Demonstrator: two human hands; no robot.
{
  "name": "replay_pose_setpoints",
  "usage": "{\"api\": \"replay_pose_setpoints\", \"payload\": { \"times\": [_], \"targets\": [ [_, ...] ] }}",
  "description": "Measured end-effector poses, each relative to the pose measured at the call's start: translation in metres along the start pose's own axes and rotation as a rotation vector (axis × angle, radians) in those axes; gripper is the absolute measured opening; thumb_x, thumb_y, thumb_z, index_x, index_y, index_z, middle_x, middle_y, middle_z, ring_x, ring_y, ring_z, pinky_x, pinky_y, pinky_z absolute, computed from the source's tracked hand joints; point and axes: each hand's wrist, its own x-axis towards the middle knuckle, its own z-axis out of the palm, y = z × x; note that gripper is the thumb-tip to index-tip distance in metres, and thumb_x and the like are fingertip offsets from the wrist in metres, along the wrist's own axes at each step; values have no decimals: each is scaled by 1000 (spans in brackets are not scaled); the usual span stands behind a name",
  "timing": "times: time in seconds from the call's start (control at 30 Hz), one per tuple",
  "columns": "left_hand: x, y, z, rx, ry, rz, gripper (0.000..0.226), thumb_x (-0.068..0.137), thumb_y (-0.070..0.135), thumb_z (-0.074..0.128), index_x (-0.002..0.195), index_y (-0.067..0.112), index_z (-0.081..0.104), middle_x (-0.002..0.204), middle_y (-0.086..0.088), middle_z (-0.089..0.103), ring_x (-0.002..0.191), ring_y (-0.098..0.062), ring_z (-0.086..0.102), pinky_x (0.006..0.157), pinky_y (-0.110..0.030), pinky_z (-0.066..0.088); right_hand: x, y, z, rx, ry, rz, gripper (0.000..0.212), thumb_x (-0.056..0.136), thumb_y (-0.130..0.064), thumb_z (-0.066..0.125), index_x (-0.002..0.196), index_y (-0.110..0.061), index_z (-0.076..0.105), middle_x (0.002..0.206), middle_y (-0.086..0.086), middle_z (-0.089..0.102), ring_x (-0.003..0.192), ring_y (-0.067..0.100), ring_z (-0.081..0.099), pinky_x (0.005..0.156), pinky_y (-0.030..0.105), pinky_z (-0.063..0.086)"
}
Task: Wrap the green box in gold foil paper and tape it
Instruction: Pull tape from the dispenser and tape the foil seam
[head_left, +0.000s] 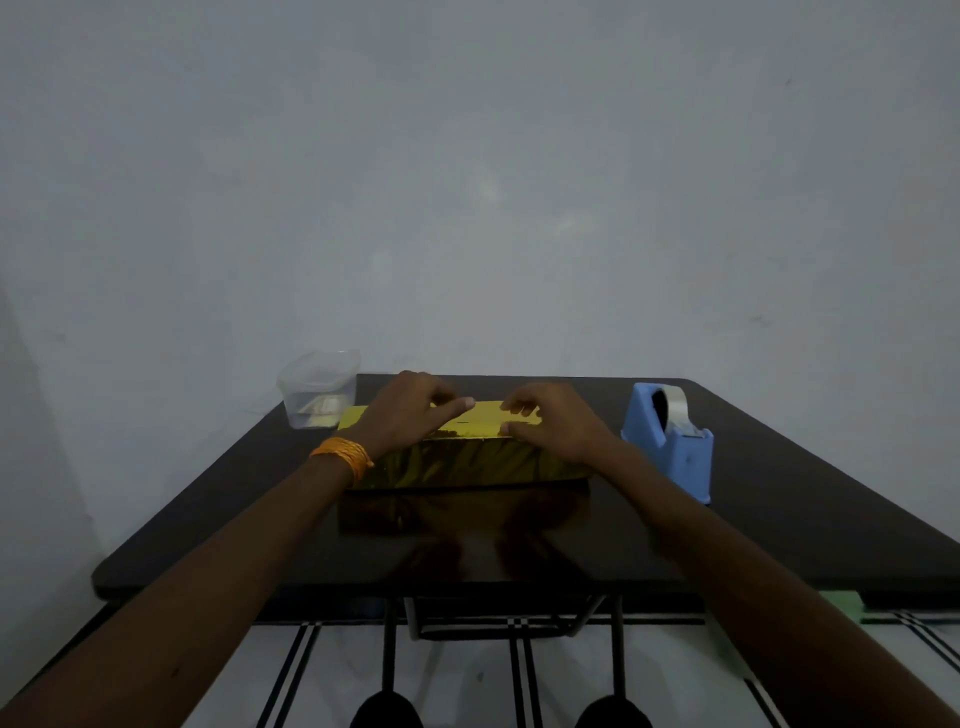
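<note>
- My left hand (410, 415) lies on top of the one long box wrapped in shiny gold foil paper (467, 462), forefinger straight and pressing the foil.
- My right hand (556, 423) rests near it on the same top, fingers bent and thumb laid flat. I cannot tell whether it pinches anything, and the two hands do not touch.
- One orange thread band (343, 454) circles my left wrist.
- The box sits on the one dark glossy table (779, 467), towards its far edge.
- To its right — one blue plastic tape dispenser (670, 452) holding one clear tape roll (675, 402).
- Back left — one clear plastic tub (319, 389).

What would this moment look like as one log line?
left hand: presses top of gold foil | right hand: touches foil top | tape dispenser: standing at right, untouched
</note>
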Motion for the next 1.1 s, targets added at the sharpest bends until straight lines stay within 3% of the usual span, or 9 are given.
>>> {"api": "replay_pose_setpoints", "payload": {
  "times": [0.13, 0.3, 0.43, 0.57, 0.67, 0.77, 0.9, 1.0, 1.1],
  "targets": [
    [23, 38, 20, -137, 34, 4, 20, 93, 30, 64, 97, 14, 75, 89, -1, 74, 79, -9, 64, 69, -19, 47, -14, 15, -26, -13, 185, 150, 9, 87, -24, 70, 89, -19, 76, 89, -5, 72, 82, 9, 62, 73, 30, 49],
    [54, 92, 64, -253, 15, 33, 14, 88, 24, 69, 94, 13, 77, 90, -1, 74, 84, -12, 66, 78, -28, 54, -48, 48, -69, -19, 370, 402, 14, 86, -15, 67, 81, -7, 77, 80, 4, 74, 74, 13, 64, 68, 26, 46],
    [74, 135, 106, -295, -71, 48, 14, 83, 23, 73, 91, 12, 76, 86, -2, 74, 79, -14, 65, 75, -35, 55, -81, 84, -92, 5, 441, 625, 30, 86, -12, 62, 58, -2, 55, 57, 14, 53, 53, 16, 44, 54, 28, 34],
    [91, 163, 140, -278, -200, 54, 30, 77, 35, 79, 94, 10, 75, 85, -3, 72, 78, -16, 65, 74, -38, 54, -103, 102, -98, 198, 428, 806, 37, 89, -21, 67, 60, -10, 48, 59, 9, 42, 55, 18, 38, 53, 28, 31],
    [98, 174, 154, -251, -237, 70, 43, 76, 41, 80, 101, 7, 74, 91, -6, 72, 82, -19, 65, 71, -33, 50, -103, 105, -95, 434, 367, 912, 29, 91, -29, 66, 80, -3, 64, 74, 13, 56, 65, 20, 50, 57, 30, 37],
    [105, 179, 168, -235, -239, 71, 42, 76, 43, 80, 97, 7, 74, 84, -8, 70, 75, -20, 63, 63, -31, 45, -101, 107, -92, 605, 357, 962, 27, 91, -24, 68, 97, 2, 68, 81, 12, 65, 63, 16, 57, 45, 22, 39],
    [103, 176, 172, -298, -187, 34, 34, 71, 41, 84, 71, 12, 67, 67, -2, 60, 57, -11, 50, 50, -20, 32, -99, 106, -96, 725, 387, 997, 17, 89, -10, 70, 97, 4, 65, 78, 11, 64, 63, 16, 59, 36, 16, 41],
    [100, 172, 175, -348, -167, 3, 36, 69, 42, 86, 73, 8, 72, 68, -1, 62, 57, -10, 50, 49, -17, 30, -96, 103, -98, 761, 392, 1014, 9, 87, -3, 70, 90, 3, 64, 76, 10, 62, 60, 15, 57, 34, 14, 40],
    [100, 171, 178, -370, -171, -23, 38, 68, 41, 86, 73, 6, 73, 72, -5, 69, 63, -17, 58, 53, -24, 37, -90, 104, -97, 696, 402, 1026, 10, 86, -2, 71, 81, 1, 64, 71, 9, 60, 53, 13, 51, 32, 15, 36]
  ]
}}
